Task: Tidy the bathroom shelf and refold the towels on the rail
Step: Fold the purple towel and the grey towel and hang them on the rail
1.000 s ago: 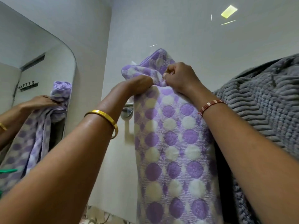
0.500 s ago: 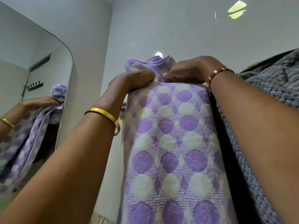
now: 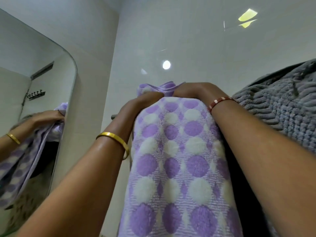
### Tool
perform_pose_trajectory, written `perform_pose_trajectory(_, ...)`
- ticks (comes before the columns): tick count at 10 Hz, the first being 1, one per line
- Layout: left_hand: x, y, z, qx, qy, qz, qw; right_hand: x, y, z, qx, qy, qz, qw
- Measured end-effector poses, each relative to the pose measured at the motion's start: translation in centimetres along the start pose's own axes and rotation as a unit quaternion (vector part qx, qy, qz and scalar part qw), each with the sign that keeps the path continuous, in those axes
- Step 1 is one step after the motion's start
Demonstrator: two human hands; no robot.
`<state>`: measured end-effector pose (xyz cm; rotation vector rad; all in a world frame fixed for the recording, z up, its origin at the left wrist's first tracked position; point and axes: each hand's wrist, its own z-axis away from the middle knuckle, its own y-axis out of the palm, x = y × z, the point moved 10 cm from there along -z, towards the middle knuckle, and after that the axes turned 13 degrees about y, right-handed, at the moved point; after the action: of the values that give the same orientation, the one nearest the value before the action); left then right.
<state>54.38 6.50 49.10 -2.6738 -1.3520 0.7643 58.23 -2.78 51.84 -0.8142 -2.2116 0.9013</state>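
Head view: one wide camera looking steeply up at the rail, of which only a short end shows at 9 o'clock of the towel.
Change: a second ago the bunched top of the towel stood well above the knuckles; now it is pressed low, only a small ruffle showing at 12 o'clock between the hands. The dotted front face has also come closer and hangs flatter.
Meaning: I judge the top fold is being seated over the rail, so this towel is near done; the shelf is not in view, so that part cannot be judged.
Left hand: curled closed at the towel's top left corner, fingers tucked into the cloth. It has hold of the fold edge, gold bangle on the wrist below.
Right hand: also closed, knuckles up, pressing and gripping the top right of the fold. The fingertips are hidden behind the cloth. A red band sits on the wrist.
Towel place: draped from the rail, centre of view, hanging down to 6 o'clock between both forearms.
Grey towel: at 3 o'clock, just beside the right arm, untouched by either hand.
Mirror: at 9 o'clock, showing a reflected hand on the same purple cloth.
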Motion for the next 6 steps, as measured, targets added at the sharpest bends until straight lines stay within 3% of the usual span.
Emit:
perform_pose_trajectory(1,1.2,-0.6,-0.5,0.01,-0.001,-0.022,1.0,0.6,-2.7,1.3,-0.175,-0.061,-0.013,0.982)
perform_pose_trajectory(2,0.7,-1.2,0.0,-0.054,0.072,-0.057,0.994,1.5,-3.7,2.2,-0.229,-0.119,-0.041,0.965)
perform_pose_trajectory(3,-0.6,-3.1,1.5,-0.154,0.142,-0.134,0.969,1.8,-2.4,1.6,-0.151,-0.111,-0.017,0.982)
perform_pose_trajectory(4,-2.3,-4.8,1.6,-0.197,0.214,-0.201,0.935,1.7,-1.2,1.0,-0.074,-0.062,0.023,0.995)
perform_pose_trajectory(5,-0.5,-3.3,0.1,-0.056,0.126,-0.211,0.968,2.1,-0.7,0.7,0.006,-0.039,0.057,0.998)
perform_pose_trajectory(6,0.2,-2.6,-0.6,0.041,0.071,-0.254,0.964,1.4,-0.3,0.5,0.094,0.007,0.008,0.995)
